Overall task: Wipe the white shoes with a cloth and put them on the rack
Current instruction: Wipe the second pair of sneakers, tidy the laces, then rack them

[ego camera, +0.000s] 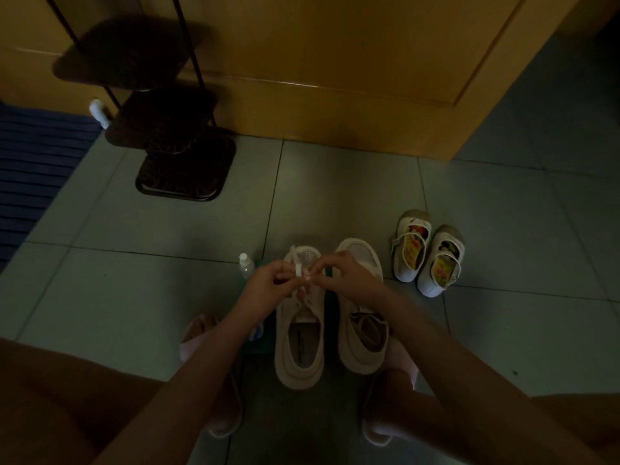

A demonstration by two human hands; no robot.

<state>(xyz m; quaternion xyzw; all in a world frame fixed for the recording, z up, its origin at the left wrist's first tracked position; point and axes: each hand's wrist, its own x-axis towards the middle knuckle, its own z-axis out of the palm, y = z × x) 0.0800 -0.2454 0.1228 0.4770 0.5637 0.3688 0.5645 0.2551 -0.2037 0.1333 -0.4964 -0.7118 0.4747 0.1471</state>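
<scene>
— Head view, from biggest to smallest: what is there?

— A wooden door (335, 62) fills the far side. Under it is the tiled floor (134, 297). On the far left stands a dark rack (181, 162) with its tiers bare, I think waiting for the shoes.

— And the white shoes (298, 347)?

— They are a pair on the floor, near the person, side by side with toes pointing far. This way both hands can reach them easily. To the right, apart from them, is a smaller pair (426, 253). A little bottle (246, 265) stands just left of the white pair.

— What do the hands do?

— The left hand (268, 286) and the right hand (345, 276) both pinch the lace (297, 263) of the left shoe, and it is pulled up above the toe. I judge the lace is handled so the shoe can be cleaned well.

— A cloth?

— Something greenish lies under the shoes; I cannot tell if it is the cloth.
</scene>
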